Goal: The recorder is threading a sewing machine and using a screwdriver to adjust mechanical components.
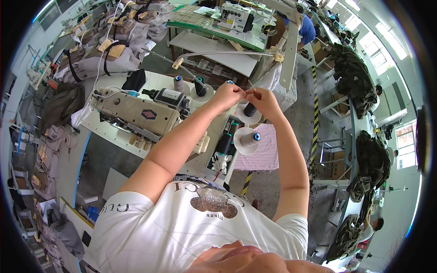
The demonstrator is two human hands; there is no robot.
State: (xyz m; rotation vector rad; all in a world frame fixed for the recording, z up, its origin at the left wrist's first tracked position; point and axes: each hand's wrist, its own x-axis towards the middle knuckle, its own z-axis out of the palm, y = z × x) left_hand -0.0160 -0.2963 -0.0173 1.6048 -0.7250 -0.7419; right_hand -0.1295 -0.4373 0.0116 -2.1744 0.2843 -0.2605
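Observation:
My left hand (228,96) and my right hand (262,101) meet beyond the sewing machine's right end, fingertips nearly touching. Both are closed in a pinch on what looks like a fine thread, barely visible at this size. Just below my right hand, a dark thread cone (250,109) stands on a white round base. Nearer to me is a pale grey cone (248,139) with a blue top. Left of my hands are another grey cone (178,84) and a black cone (200,87). A blue-topped cone is mostly hidden behind my left hand.
A beige sewing machine (136,109) fills the table on the left. A tray (212,160) holds dark spools and crumpled white cloth (220,162). A metal thread-stand arm (218,53) crosses above. Striped pink fabric (260,150) hangs at the right; garment piles (123,43) lie far left.

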